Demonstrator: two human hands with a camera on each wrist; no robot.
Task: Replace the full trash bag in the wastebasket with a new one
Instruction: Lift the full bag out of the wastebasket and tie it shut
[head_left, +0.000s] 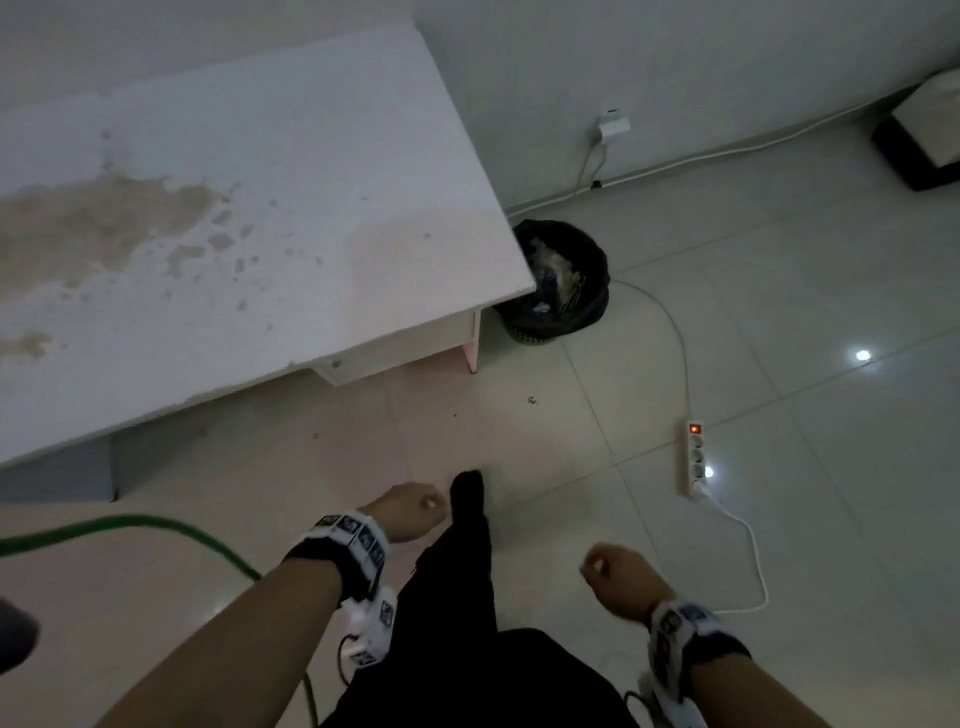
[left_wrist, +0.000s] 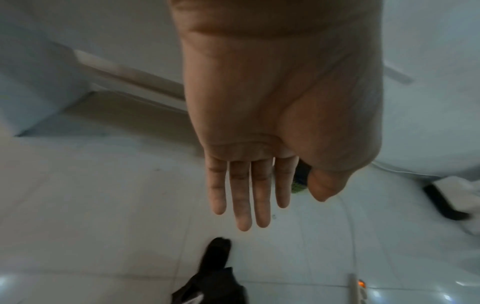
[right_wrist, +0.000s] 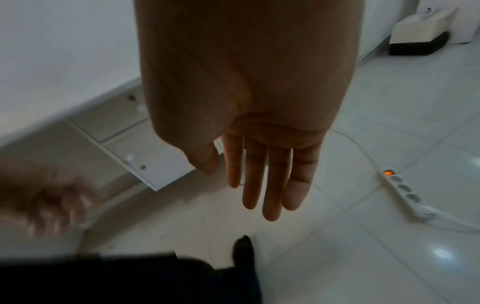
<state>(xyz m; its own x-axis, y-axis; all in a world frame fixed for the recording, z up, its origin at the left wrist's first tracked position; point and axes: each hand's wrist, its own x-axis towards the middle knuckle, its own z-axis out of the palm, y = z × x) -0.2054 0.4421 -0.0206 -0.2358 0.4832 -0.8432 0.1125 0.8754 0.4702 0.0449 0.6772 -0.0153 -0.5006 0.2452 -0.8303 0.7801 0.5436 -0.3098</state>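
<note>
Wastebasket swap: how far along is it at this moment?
Nothing looks done yet. The round green wastebasket beside the white table has its black trash bag in place, with crumpled rubbish inside. Nothing is in hand: the left hand and right hand hang with straight fingers, away from the basket. No new bag is visible. Pulling the bag and relining both remain.

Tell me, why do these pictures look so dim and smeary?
Head view: dim room, lamp glare on the floor tiles. Left wrist view: left hand fairly sharp, foot blurred. Right wrist view: right hand shadowed, other hand smeared at the left edge.
</note>
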